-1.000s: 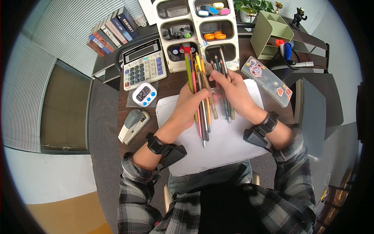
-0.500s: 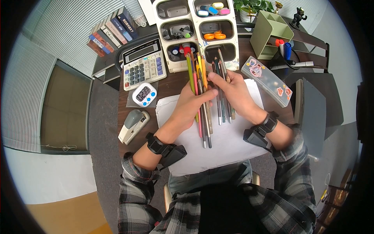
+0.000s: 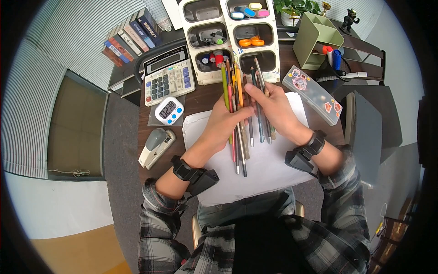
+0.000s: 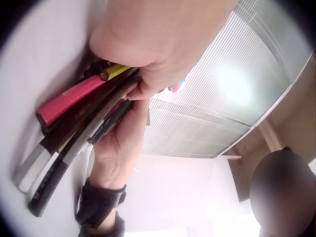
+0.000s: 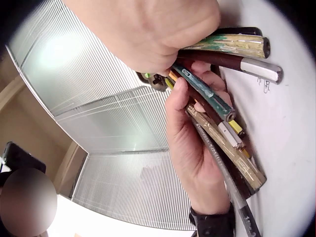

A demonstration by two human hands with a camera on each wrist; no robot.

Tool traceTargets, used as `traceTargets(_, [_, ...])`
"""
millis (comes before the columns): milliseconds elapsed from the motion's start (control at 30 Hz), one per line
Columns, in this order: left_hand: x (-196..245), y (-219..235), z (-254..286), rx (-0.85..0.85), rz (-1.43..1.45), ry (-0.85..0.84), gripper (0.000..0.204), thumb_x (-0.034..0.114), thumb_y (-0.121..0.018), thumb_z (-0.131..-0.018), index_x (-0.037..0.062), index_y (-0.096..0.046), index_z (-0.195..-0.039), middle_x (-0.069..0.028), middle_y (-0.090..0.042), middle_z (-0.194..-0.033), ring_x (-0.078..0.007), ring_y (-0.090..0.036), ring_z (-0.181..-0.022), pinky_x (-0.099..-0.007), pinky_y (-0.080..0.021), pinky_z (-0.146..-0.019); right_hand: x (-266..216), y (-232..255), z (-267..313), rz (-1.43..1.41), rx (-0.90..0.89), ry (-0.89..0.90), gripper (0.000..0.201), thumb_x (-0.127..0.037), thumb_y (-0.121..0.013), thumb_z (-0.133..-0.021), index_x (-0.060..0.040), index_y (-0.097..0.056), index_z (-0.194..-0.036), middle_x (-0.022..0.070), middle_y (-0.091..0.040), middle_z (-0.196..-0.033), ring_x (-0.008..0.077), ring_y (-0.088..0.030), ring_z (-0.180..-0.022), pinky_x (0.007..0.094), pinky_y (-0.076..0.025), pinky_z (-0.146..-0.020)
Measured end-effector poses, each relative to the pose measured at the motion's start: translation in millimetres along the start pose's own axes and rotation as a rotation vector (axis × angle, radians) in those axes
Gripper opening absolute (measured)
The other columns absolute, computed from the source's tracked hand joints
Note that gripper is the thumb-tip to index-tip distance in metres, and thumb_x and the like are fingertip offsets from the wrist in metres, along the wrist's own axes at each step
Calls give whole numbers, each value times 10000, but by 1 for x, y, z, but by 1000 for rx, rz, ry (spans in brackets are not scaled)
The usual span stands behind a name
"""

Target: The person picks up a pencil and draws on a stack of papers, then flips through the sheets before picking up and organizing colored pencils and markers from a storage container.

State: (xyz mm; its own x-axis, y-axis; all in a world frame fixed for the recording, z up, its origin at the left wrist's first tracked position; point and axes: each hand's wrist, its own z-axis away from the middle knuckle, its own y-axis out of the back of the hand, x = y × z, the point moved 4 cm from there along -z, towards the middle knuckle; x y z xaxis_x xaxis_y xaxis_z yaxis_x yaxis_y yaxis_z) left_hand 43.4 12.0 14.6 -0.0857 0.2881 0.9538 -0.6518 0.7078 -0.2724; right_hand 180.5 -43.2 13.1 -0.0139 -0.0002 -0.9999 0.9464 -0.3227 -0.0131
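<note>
In the head view my left hand (image 3: pixel 224 119) grips a bundle of pencils (image 3: pixel 238 141) upright above the white paper (image 3: pixel 264 169), tips toward the organizer. My right hand (image 3: pixel 279 108), close beside it, holds a smaller group of pencils (image 3: pixel 261 123). A red pencil (image 4: pixel 69 102) and dark ones stick out below the left hand in the left wrist view. From the right wrist view, a teal pencil (image 5: pixel 207 94) and a white-ended dark one (image 5: pixel 259 69) lie by the right hand, with the left hand's fingers behind them. Some fingertips are hidden.
A white organizer (image 3: pixel 230 43) stands behind the hands, with scissors (image 3: pixel 252 41) and erasers in its compartments. At the left are a calculator (image 3: pixel 169 78), a timer (image 3: pixel 169 111) and a stapler (image 3: pixel 156 148). At the right lie a pencil case (image 3: pixel 313 95) and a green holder (image 3: pixel 315 41).
The pencils have shifted within both hands, and some between the hands have changed place. My left thumb has moved slightly right, toward the right hand. Both wrists stay nearly where they were.
</note>
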Motion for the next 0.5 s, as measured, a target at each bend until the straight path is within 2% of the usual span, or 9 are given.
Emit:
traceTargets(167, [-3, 4, 1, 32, -12, 29, 368, 43, -660, -854, 24, -526, -1195, -10, -567, -928, -97, -576, -824, -269, -480, -673, -4, -1, 1, 40, 78, 5, 372, -333, -607, -1006, 27, -689, -970, -5, -628, -754, 52, -506, -680, 251, -439, -606])
traceTargets(267, [-4, 3, 2, 23, -20, -4, 300, 62, -672, -879, 34, -552, -1153, -18, -597, -943, -114, -599, -800, -266, -499, -679, -1, 1, -1, 67, 77, -13, 382, -334, -606, -1007, 38, -689, -975, -11, -618, -733, 54, -493, -699, 261, -442, -625])
traceTargets(367, [-3, 0, 1, 30, 44, -54, 295, 65, -661, -886, 23, -545, -1154, -22, -600, -944, -124, -617, -831, -277, -519, -706, -3, 0, 0, 57, 66, -15, 372, -323, -610, -1005, 38, -692, -967, 6, -635, -733, 45, -512, -663, 248, -442, -589])
traceTargets(433, [-3, -3, 1, -1, 117, 7, 479, 23, -612, -860, 21, -479, -1320, -20, -558, -985, -118, -594, -876, -289, -535, -757, -8, -4, 5, -75, 35, -80, 348, -303, -621, -998, 33, -694, -943, 10, -645, -712, 41, -530, -593, 237, -433, -527])
traceTargets(500, [-5, 0, -1, -23, 94, 6, 473, 15, -607, -860, 22, -480, -1316, -15, -561, -989, -116, -594, -882, -294, -536, -747, 0, -3, 1, -79, 36, -59, 337, -296, -626, -994, 28, -694, -931, 6, -637, -685, 41, -532, -563, 233, -425, -501])
